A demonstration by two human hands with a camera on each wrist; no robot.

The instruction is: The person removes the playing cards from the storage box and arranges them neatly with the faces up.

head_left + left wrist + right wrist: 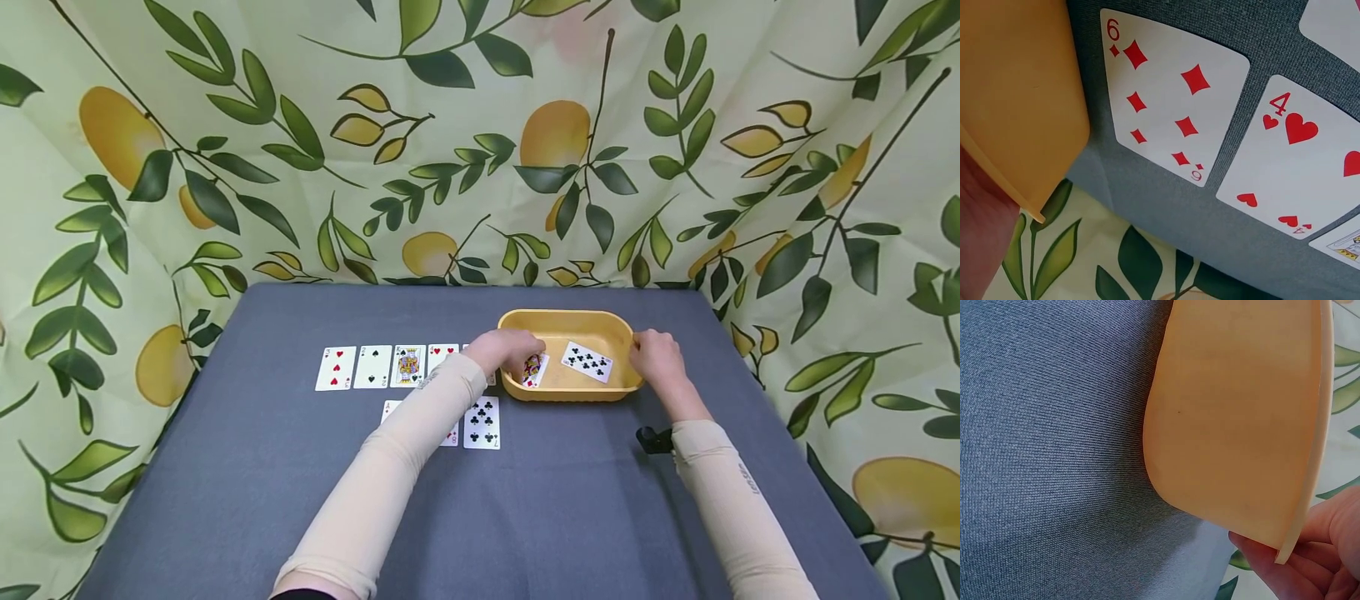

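A yellow plastic basket (567, 395) stands on the grey table. My left hand (512, 350) reaches over its left rim, with curled fingers at the upper edge of a diamonds face card (534, 377), which it pinches inside the basket; the fingertips are mostly hidden. In the left wrist view, the basket wall (1019, 81) covers those fingers. My right hand (660, 360) grips the basket's right rim, thumb and fingers on either side of it in the right wrist view. A clubs card (587, 362) lies face up on the basket floor.
Left of the basket, a row of face-up cards includes a five of hearts (335, 369), a two of spades (372, 367), a king (408, 367), a four of hearts (1297, 144) and a six of diamonds (1166, 100). A nearer row, partly behind my left forearm, ends at a seven of clubs (482, 423).
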